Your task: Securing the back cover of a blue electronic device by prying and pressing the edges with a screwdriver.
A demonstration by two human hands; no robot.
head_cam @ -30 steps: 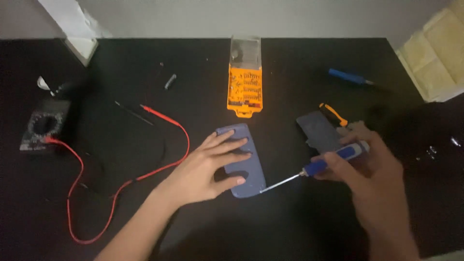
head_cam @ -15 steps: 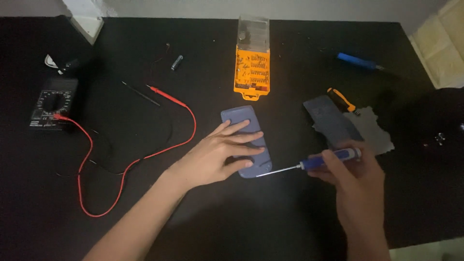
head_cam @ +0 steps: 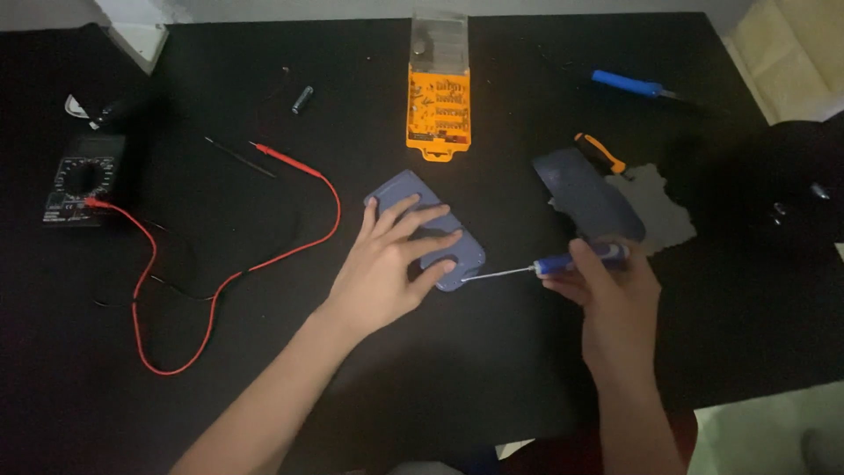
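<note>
I am pressing my left hand [head_cam: 393,264], fingers spread flat, on the blue-grey casing [head_cam: 428,230] on the worktop [head_cam: 264,387]. My right hand [head_cam: 602,286], clamped on the blue screwdriver [head_cam: 563,262], is bringing its tip to the casing's near corner, just beside my left fingertips; a separate dark panel [head_cam: 585,193] is lying beyond my right hand.

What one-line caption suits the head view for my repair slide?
Left hand steadies a blue-grey casing while the right hand aims a blue-handled screwdriver at its corner.
</note>
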